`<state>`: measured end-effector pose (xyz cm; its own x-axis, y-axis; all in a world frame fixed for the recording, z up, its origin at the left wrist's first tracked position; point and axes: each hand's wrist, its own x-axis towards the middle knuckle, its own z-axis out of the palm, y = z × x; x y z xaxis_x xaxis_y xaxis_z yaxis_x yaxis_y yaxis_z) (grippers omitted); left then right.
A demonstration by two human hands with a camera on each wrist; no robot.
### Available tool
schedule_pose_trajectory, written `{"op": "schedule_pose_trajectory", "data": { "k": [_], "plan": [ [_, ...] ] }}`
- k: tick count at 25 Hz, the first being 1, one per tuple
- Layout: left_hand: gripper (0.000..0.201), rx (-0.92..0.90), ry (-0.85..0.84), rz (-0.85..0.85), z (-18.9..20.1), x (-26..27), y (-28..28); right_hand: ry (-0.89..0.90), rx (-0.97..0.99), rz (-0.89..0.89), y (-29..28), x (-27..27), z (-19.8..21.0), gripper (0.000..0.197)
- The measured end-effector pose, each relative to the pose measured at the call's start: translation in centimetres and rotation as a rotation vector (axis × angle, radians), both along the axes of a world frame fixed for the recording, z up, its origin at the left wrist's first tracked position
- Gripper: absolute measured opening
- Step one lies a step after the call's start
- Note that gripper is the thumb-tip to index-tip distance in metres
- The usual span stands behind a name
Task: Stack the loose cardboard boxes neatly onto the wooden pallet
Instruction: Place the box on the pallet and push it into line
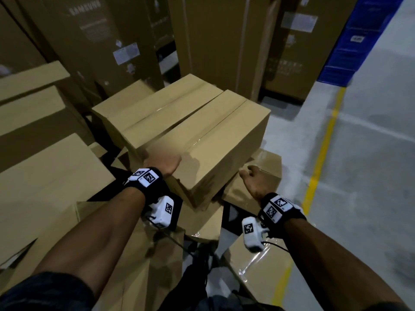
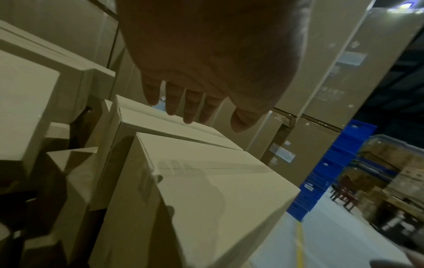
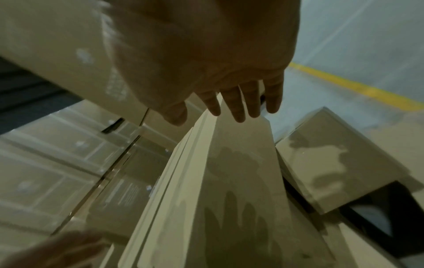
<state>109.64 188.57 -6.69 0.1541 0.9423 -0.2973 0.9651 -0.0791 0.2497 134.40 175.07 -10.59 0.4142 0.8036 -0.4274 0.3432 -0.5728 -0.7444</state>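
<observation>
The left hand [image 1: 162, 165] lies flat on the near top edge of a long brown box [image 1: 202, 144]. Its fingers [image 2: 174, 101] are straight and spread, and they hold nothing. The right hand [image 1: 252, 178] is just beside the box, near its low right corner. Its fingers [image 3: 236, 105] also look straight and loose, though the wrist picture is blurry, so I cannot tell if they touch the cardboard.

The long box sits tilted on top of other boxes. A second box [image 1: 155, 108] lies right next to it on the far side, and the two touch along their long sides. More loose boxes [image 1: 45, 176] lie in a messy heap to the left and below the arms. Tall cartons [image 1: 215, 41] stand behind the heap. Blue crates [image 1: 359, 46] are stacked at the far right. A yellow line [image 1: 323, 149] runs along the grey floor [image 1: 370, 164]. I cannot make out a pallet.
</observation>
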Motion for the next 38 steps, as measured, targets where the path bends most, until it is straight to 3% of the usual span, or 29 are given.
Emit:
{"op": "schedule_pose_trajectory", "data": {
  "k": [3, 6, 13, 17, 20, 24, 28, 32, 38],
  "plan": [
    [0.073, -0.058, -0.084, 0.025, -1.6, 1.0, 6.7, 0.213, 0.013, -0.224, 5.4, 0.8, -1.3, 0.066],
    [0.069, -0.075, -0.083, -0.018, -2.8, 2.5, 13.0, 0.389, -0.007, -0.407, 11.0, 1.5, -2.3, 0.076],
    [0.064, -0.126, -0.076, -0.126, -5.4, 5.6, 21.7, 0.604, -0.025, -0.7, 18.8, 1.1, -5.1, 0.104],
    [0.064, -0.139, -0.067, -0.168, -6.7, 6.4, 23.4, 0.532, -0.057, -0.718, 19.1, 0.3, -5.8, 0.074],
    [0.066, -0.145, -0.083, -0.196, -7.2, 7.2, 23.9, 0.44, -0.005, -0.696, 18.3, -0.2, -7.5, 0.071],
    [0.067, -0.121, -0.122, -0.253, -7.3, 8.5, 23.1, 0.52, 0.066, -0.759, 16.9, -0.1, -7.4, 0.055],
    [0.077, -0.165, -0.222, -0.231, -7.4, 10.0, 22.6, 0.512, 0.131, -0.792, 15.8, 0.1, -8.0, 0.054],
    [0.106, -0.309, -0.343, -0.222, -8.4, 10.8, 23.1, 0.48, 0.205, -0.909, 15.5, -0.6, -9.6, 0.055],
    [0.101, -0.32, -0.431, -0.179, -8.9, 10.1, 22.0, 0.408, 0.19, -0.953, 15.3, -2.0, -9.8, 0.066]
  ]
}}
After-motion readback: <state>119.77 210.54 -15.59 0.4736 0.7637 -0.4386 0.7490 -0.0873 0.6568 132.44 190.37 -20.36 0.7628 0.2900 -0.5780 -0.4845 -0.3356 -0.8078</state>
